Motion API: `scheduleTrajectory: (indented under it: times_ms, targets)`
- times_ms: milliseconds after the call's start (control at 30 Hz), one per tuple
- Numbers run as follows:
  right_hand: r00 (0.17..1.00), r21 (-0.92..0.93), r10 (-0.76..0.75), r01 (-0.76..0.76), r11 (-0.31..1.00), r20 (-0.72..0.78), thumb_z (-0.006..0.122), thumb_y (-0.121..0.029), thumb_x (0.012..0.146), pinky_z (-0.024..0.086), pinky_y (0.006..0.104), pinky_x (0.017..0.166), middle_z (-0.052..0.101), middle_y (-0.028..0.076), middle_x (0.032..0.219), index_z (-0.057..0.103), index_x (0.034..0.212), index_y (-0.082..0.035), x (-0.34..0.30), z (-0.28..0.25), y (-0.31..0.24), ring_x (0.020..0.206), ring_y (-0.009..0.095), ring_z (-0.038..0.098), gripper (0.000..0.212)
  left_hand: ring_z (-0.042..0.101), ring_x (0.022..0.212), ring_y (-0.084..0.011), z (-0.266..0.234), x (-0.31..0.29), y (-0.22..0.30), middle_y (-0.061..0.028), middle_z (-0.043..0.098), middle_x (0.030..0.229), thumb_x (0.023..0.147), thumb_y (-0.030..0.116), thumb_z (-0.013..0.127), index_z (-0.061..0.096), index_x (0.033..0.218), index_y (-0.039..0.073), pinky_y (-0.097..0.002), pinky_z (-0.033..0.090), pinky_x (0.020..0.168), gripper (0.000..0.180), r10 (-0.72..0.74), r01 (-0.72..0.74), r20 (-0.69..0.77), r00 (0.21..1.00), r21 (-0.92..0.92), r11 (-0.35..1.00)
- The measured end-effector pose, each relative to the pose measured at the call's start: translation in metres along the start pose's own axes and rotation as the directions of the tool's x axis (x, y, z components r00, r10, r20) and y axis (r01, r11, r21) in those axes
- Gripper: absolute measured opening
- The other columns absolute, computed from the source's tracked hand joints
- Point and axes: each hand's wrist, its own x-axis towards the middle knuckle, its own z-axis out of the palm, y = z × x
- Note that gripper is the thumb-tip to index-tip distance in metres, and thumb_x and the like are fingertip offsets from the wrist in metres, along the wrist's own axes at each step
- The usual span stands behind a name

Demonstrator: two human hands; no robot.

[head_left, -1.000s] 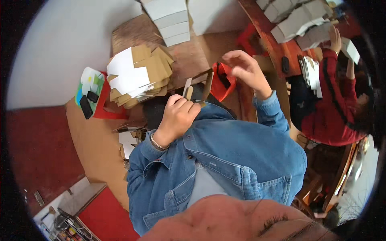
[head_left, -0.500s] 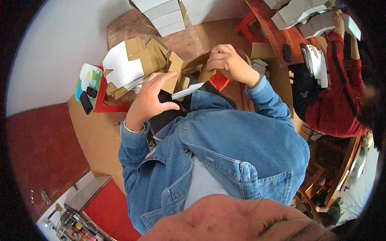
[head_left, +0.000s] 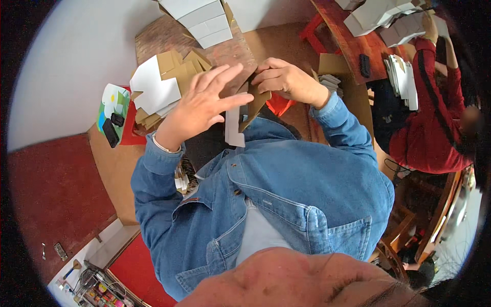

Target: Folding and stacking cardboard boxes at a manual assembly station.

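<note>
My right hand [head_left: 289, 83] pinches the upper edge of a partly folded cardboard box [head_left: 257, 106], brown inside and white outside. The box is tilted above my lap, and one narrow white flap points down toward my jacket. Just left of it, my left hand [head_left: 200, 98] is spread with its fingers stretched out; the fingertips pass near the box, and whether one touches it I cannot tell. Beyond my left hand lies a pile of flat cardboard blanks [head_left: 156, 84], white on one face and brown on the other.
White boxes [head_left: 204, 23] are stacked on a worn wooden table [head_left: 163, 41] ahead. A black phone-like object [head_left: 110, 132] lies by a colourful bag at left. To the right, a co-worker in a red top [head_left: 434, 117] handles white boxes at a reddish table [head_left: 340, 30].
My left hand has risen away from the lower side of the box, its fingers now stretched. The box has turned, so its white flap hangs down. My right hand keeps its pinch.
</note>
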Motion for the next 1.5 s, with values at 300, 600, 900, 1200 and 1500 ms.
scheduleTrajectory:
  times_ms: [300,600,900,1200,1500]
  targets:
    - [0.996,-0.103,0.046,-0.053,0.993,-0.070,0.075,0.005,0.065,0.053,0.0408,0.096,0.072,0.005,0.118,0.069,0.091,-0.007,-0.006,-0.037,0.026,0.117,0.036,0.060,0.029,0.067,0.098,-0.0246,0.019,0.006,-0.012,-0.0044,0.067,0.094,0.081,0.011,0.067,0.066,0.088,0.010,-0.0448,0.046,0.104,0.007,0.148,-0.147,-0.027,0.989,0.033,0.989]
    - [0.781,0.294,0.601,-0.541,0.788,-0.172,0.082,-0.036,0.086,0.057,0.0370,0.087,0.068,0.018,0.119,0.062,0.131,0.003,-0.026,0.015,-0.010,0.099,0.025,0.069,0.063,0.060,0.080,-0.0208,0.080,0.004,0.002,-0.0035,0.055,0.081,0.081,0.012,0.062,0.064,0.091,0.011,-0.0352,0.046,0.077,0.011,0.006,0.042,-0.276,0.961,0.168,0.985]
    - [0.730,0.160,0.681,-0.666,0.729,-0.062,0.072,-0.022,0.092,0.053,0.0406,0.067,0.065,0.023,0.083,0.067,0.112,0.000,-0.016,0.030,-0.016,0.072,0.036,0.065,0.031,0.060,0.077,-0.0212,0.053,0.009,0.035,-0.0045,0.056,0.085,0.080,0.012,0.066,0.063,0.094,0.006,-0.0364,0.048,0.076,0.015,0.166,-0.062,-0.320,0.933,0.312,0.948]
    - [0.704,0.190,0.639,-0.613,0.767,-0.309,0.062,-0.015,0.096,0.054,0.0461,0.078,0.068,0.022,0.100,0.068,0.111,0.000,-0.025,0.062,-0.018,0.092,0.041,0.067,0.022,0.063,0.082,-0.0305,0.094,-0.006,0.032,-0.0084,0.064,0.084,0.089,0.029,0.074,0.068,0.096,0.008,-0.0419,0.044,0.075,0.023,-0.579,0.568,-0.166,0.798,-0.115,0.815]
    - [0.544,0.969,0.839,-0.214,0.120,0.016,0.050,-0.019,0.106,0.048,0.0348,0.098,0.064,0.009,0.126,0.060,0.129,-0.001,-0.063,0.112,0.001,0.114,0.022,0.062,0.031,0.046,0.122,-0.0373,0.111,0.000,0.028,-0.0177,0.054,0.124,0.085,0.034,0.078,0.070,0.100,0.004,-0.0490,0.041,0.098,0.035,-0.653,0.646,-0.103,0.750,-0.095,0.757]
